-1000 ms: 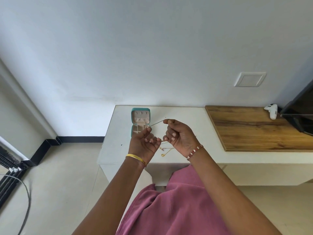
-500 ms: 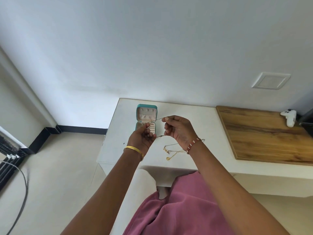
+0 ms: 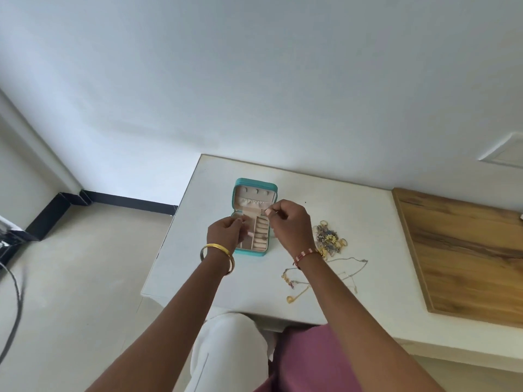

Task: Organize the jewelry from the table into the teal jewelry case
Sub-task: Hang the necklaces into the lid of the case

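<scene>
White desk [image 3: 215,267]: our left hand [image 3: 226,233] and right hand [image 3: 288,222] pinch 1 thin chain over the open teal jewelry case [image 3: 253,216]; next, lower it inside. Loose jewelry [image 3: 329,241] awaits beside.

A single head camera is looking forward and steeply down from above the person's lap, facing the wall. It is sitting near enough that both forearms are reaching up from the bottom edge toward the table [image 3: 198,250], which is lying across the middle of the view. Above the table, wall is filling the whole upper half. Left of the table, floor is showing; right of it, a wood board [image 3: 467,256] is running off the edge.
</scene>
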{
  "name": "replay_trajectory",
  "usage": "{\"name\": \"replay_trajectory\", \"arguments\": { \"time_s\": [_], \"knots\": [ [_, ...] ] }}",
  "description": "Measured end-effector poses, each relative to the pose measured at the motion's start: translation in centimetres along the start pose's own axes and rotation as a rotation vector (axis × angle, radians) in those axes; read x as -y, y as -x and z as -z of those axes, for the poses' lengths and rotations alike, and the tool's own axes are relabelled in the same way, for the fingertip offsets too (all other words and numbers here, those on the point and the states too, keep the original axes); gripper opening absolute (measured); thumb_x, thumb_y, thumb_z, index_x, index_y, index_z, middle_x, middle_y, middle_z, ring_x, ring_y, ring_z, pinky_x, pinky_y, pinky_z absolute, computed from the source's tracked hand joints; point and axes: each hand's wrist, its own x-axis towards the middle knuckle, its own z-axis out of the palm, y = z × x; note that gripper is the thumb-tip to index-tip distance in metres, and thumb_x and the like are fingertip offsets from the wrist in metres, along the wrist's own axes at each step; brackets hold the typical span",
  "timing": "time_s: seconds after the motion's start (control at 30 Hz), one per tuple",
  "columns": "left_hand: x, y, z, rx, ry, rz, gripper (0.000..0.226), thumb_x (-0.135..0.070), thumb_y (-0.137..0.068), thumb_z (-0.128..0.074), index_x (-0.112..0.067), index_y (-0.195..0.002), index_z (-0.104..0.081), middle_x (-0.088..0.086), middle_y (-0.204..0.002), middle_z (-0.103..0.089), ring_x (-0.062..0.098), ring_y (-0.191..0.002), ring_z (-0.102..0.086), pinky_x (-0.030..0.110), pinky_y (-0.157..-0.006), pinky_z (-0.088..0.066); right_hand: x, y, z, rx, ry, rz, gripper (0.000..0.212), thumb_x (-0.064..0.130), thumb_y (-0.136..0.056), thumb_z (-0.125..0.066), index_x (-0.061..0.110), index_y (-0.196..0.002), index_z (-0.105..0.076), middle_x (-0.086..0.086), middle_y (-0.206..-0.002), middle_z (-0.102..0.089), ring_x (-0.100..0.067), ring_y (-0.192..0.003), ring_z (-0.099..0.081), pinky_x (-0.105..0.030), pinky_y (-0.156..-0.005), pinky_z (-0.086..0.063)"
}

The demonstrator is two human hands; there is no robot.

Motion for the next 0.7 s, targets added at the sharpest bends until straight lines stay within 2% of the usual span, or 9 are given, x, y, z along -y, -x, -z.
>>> {"name": "replay_trajectory", "arguments": {
  "time_s": [0.03,0.07,0.17,0.23,0.3,0.4,0.47,0.57,0.7],
  "knots": [
    [0.2,-0.8,0.1,-0.030,-0.062,-0.041,0.021,-0.004,-0.090,-0.049,0.000,-0.103,-0.065,0.010,-0.078,-0.064,0.018,-0.067,-0.058,0.031,-0.076,-0.053,-0.1,-0.4,-0.4,0.006,0.028,0.014,0.010,0.011,-0.085,-0.058,0.005,-0.086,-0.066,-0.001,-0.077,-0.061,-0.014,-0.070,-0.055,-0.006,-0.057,-0.042],
    [0.3,-1.5,0.2,-0.060,-0.119,-0.071,0.022,-0.005,-0.089,-0.049,-0.001,-0.104,-0.066,0.010,-0.079,-0.065,0.020,-0.069,-0.060,0.034,-0.077,-0.053,-0.3,-0.9,-0.7,0.009,0.043,0.021,0.011,0.011,-0.086,-0.058,0.005,-0.088,-0.066,0.000,-0.079,-0.061,-0.013,-0.072,-0.055,-0.003,-0.055,-0.039],
    [0.3,-3.4,0.3,-0.164,-0.255,-0.175,0.018,-0.011,-0.088,-0.052,-0.011,-0.102,-0.064,0.008,-0.086,-0.065,0.025,-0.082,-0.064,0.036,-0.083,-0.053,-0.7,-2.3,-1.2,0.000,0.036,0.018,0.010,0.012,-0.085,-0.060,0.005,-0.087,-0.067,0.000,-0.080,-0.061,-0.013,-0.074,-0.056,-0.013,-0.060,-0.041],
    [0.1,-4.7,0.1,-0.192,-0.306,-0.267,0.023,-0.013,-0.090,-0.050,-0.012,-0.111,-0.059,0.009,-0.101,-0.061,0.021,-0.086,-0.059,0.027,-0.078,-0.047,-1.1,-3.3,-1.6,0.005,0.017,0.018,0.009,0.012,-0.085,-0.060,0.006,-0.086,-0.067,0.001,-0.080,-0.061,-0.009,-0.071,-0.055,-0.007,-0.057,-0.041],
    [-0.2,-5.9,-0.3,-0.144,-0.361,-0.363,0.032,-0.010,-0.094,-0.044,-0.012,-0.125,-0.050,0.012,-0.118,-0.053,0.019,-0.098,-0.054,0.019,-0.081,-0.042,-1.4,-3.8,-1.7,0.007,0.009,0.022,0.008,0.011,-0.085,-0.061,0.007,-0.086,-0.067,0.001,-0.079,-0.060,-0.001,-0.065,-0.052,0.000,-0.053,-0.038],
    [-0.2,-8.0,-0.8,0.016,-0.438,-0.421,0.040,-0.009,-0.096,-0.034,-0.016,-0.135,-0.039,0.012,-0.134,-0.045,0.025,-0.121,-0.046,0.029,-0.100,-0.039,-2.0,-4.5,-2.1,0.005,0.021,0.029,0.009,0.011,-0.085,-0.061,0.007,-0.089,-0.068,0.002,-0.081,-0.061,0.004,-0.064,-0.052,0.001,-0.054,-0.039],
    [-0.1,-8.9,-1.0,0.092,-0.459,-0.421,0.038,-0.014,-0.098,-0.032,-0.018,-0.135,-0.040,0.009,-0.130,-0.051,0.022,-0.116,-0.049,0.026,-0.093,-0.040,-2.3,-5.0,-2.3,0.009,0.032,0.045,0.009,0.011,-0.085,-0.061,0.006,-0.088,-0.068,0.002,-0.079,-0.061,0.003,-0.064,-0.052,0.002,-0.055,-0.040],
    [-0.5,-9.4,-1.3,0.103,-0.445,-0.431,0.033,-0.018,-0.098,-0.036,-0.015,-0.127,-0.051,0.007,-0.119,-0.060,0.018,-0.101,-0.053,0.021,-0.080,-0.038,-2.5,-5.5,-2.4,0.004,0.045,0.075,0.007,0.010,-0.084,-0.062,0.007,-0.086,-0.069,0.003,-0.076,-0.061,0.001,-0.063,-0.055,-0.001,-0.058,-0.043],
    [-0.4,-9.6,-1.1,0.046,-0.435,-0.422,0.032,-0.023,-0.095,-0.044,-0.014,-0.123,-0.057,0.007,-0.116,-0.064,0.016,-0.095,-0.052,0.023,-0.080,-0.039,-2.9,-6.3,-2.8,-0.026,0.119,0.153,0.007,0.007,-0.083,-0.062,0.006,-0.084,-0.069,-0.009,-0.086,-0.069,-0.016,-0.077,-0.064,-0.018,-0.068,-0.051]
  ]
}}
